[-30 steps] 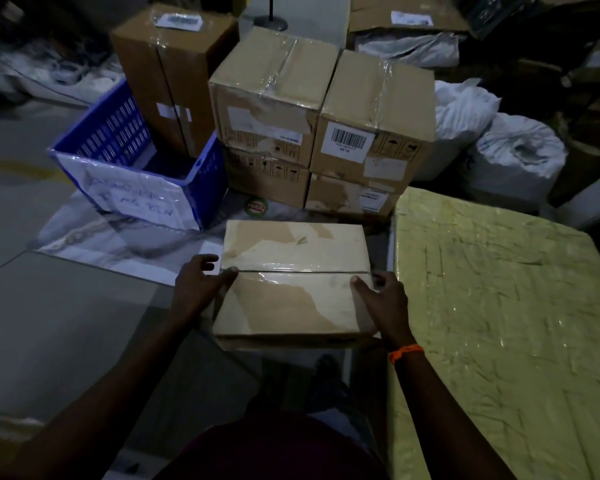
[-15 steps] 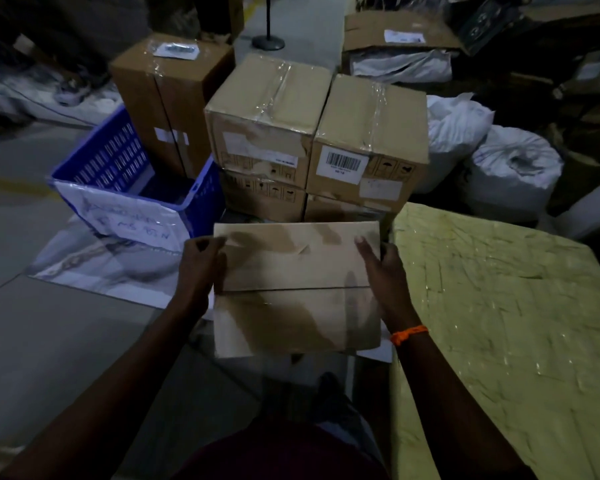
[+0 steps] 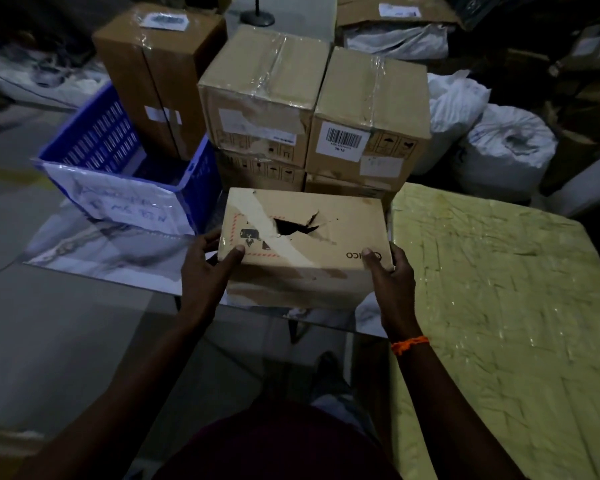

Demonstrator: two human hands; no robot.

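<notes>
Cardboard, scuffed and torn. We hold the box [image 3: 302, 244] in front of the stacked cartons [image 3: 312, 109], between the blue crate [image 3: 118, 150] and the yellow wrapped slab [image 3: 499, 289]. Left hand [image 3: 208, 268] grips the left end, thumb clamped on top. Right hand [image 3: 392, 275] does likewise, its fingers probably curled underneath, though they are hidden. We should carry the weight from below, keep the box level, and press nowhere near the hole [image 3: 295, 226].
</notes>
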